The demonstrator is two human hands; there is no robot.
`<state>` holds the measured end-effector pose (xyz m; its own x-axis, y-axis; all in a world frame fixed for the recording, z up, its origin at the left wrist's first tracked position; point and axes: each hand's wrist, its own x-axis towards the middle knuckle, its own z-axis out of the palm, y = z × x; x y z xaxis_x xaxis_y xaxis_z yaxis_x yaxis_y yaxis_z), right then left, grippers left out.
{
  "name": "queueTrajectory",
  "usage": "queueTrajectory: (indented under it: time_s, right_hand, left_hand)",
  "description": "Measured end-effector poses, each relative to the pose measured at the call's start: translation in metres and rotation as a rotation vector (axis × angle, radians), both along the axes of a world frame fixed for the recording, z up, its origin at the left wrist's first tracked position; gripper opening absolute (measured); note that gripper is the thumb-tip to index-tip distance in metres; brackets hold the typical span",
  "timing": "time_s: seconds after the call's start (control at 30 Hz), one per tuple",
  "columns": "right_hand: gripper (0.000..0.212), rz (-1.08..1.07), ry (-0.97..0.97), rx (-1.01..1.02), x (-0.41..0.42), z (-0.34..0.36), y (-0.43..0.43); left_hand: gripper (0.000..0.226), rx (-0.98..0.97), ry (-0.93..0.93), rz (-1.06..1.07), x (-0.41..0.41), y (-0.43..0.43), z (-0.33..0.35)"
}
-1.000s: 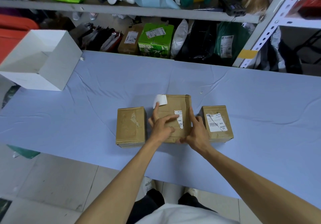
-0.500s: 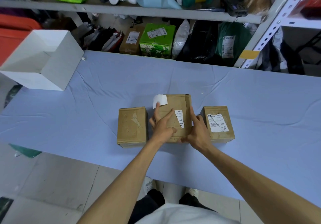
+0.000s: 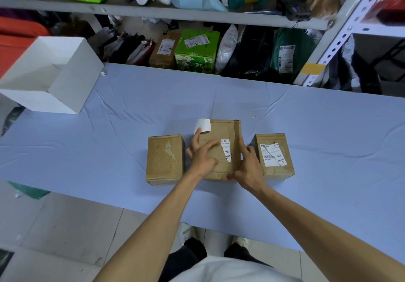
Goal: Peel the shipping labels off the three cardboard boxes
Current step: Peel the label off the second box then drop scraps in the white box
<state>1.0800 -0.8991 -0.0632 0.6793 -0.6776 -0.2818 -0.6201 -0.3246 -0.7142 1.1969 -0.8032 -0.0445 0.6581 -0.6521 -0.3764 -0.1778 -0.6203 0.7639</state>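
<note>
Right hand (image 3: 247, 169) grips mid box (image 3: 221, 131) at its near right corner: thumb on the front face, fingers along the right side, in the gap beside right box (image 3: 275, 173).

Left hand (image 3: 201, 158) lies spread on mid box top, fingers straight. Index tip touches a loose label piece (image 3: 203, 125) curling up at the far left corner. A torn strip (image 3: 226, 150) is stuck on mid box top.

Right box carries its label (image 3: 272, 155).

Left box (image 3: 164, 157) shows only paper residue.

All three sit in a row on blue cloth (image 3: 328, 139).

Far left: open white bin (image 3: 74, 84).

Behind: cluttered shelf (image 3: 197, 16).
</note>
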Motion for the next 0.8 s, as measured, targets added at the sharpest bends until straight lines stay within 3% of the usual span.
queueTrajectory:
  time_s: [0.17, 0.4, 0.6, 0.8]
  right_hand:
    - [0.137, 0.008, -0.013, 0.017, 0.001, 0.002, -0.002]
    - [0.136, -0.007, -0.041, 0.065, 0.002, 0.007, -0.004]
    - [0.140, 0.007, -0.050, 0.040, -0.001, 0.007, -0.002]
    - [0.135, -0.005, -0.090, 0.039, -0.004, 0.003, 0.001]
  left_hand:
    - [0.060, -0.029, -0.072, -0.040, -0.001, 0.004, -0.004]
    - [0.076, -0.109, -0.018, 0.097, 0.006, 0.004, -0.007]
    - [0.063, -0.264, -0.061, 0.166, 0.017, 0.001, -0.006]
    - [0.052, -0.291, -0.146, 0.240, 0.015, -0.009, -0.008]
